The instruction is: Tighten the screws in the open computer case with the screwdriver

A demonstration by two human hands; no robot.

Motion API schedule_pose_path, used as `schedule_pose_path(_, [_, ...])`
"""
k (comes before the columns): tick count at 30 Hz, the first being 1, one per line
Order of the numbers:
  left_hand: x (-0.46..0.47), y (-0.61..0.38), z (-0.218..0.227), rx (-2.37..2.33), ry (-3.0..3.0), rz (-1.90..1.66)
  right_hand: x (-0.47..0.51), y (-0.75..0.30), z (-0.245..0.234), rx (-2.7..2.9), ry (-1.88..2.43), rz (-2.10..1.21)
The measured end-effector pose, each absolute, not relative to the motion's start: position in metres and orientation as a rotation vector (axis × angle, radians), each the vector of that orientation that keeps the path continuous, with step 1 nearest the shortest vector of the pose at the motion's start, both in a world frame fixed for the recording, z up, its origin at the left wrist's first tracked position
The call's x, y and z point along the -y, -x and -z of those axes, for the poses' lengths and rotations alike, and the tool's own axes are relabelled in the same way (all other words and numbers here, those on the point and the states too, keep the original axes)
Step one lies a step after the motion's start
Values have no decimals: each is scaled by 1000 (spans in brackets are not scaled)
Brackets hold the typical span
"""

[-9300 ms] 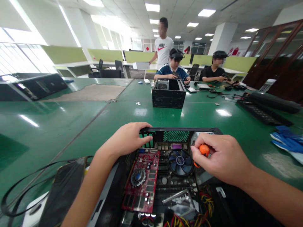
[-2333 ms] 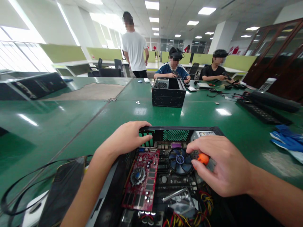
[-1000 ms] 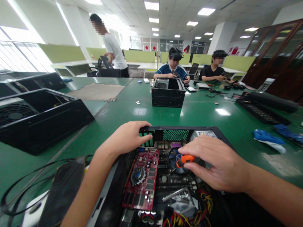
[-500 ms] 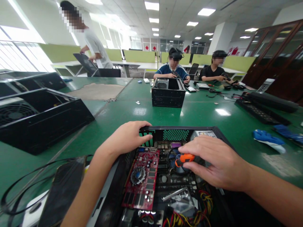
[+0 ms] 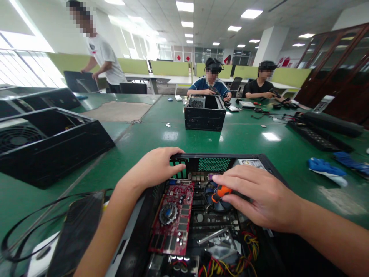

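Note:
An open black computer case (image 5: 201, 158) lies in front of me on the green table (image 5: 248, 142). My left hand (image 5: 154, 169) grips its far top edge, fingers curled over the rim. My right hand (image 5: 261, 198) is closed on an orange-handled screwdriver (image 5: 219, 191), held low over the blue-black CPU fan (image 5: 215, 200). A red graphics card (image 5: 174, 219) sits left of the fan. Yellow, red and black wires (image 5: 230, 265) bunch at the case's near end.
A second black case (image 5: 49, 144) lies at the left, a small open case (image 5: 205, 113) stands mid-table. Black cables (image 5: 25, 227) and a dark panel lie at my left. Blue gloves (image 5: 325, 169) rest at the right. Two seated people work opposite; one standing person carries a panel at back left.
My right hand slid left and lower over the fan, tilting the screwdriver flatter. A black case appeared at the left. The standing person walked leftward.

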State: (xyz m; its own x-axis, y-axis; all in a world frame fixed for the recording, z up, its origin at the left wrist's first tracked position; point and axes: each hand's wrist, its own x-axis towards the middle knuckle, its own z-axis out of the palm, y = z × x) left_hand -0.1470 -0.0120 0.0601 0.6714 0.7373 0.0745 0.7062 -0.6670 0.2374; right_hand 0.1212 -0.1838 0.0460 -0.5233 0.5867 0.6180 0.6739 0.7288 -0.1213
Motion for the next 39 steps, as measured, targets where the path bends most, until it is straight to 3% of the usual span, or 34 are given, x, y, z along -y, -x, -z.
schedule_pose_path(39, [10, 149, -58, -1181, -2696, -255, 193, -117, -55, 2206, 995, 173])
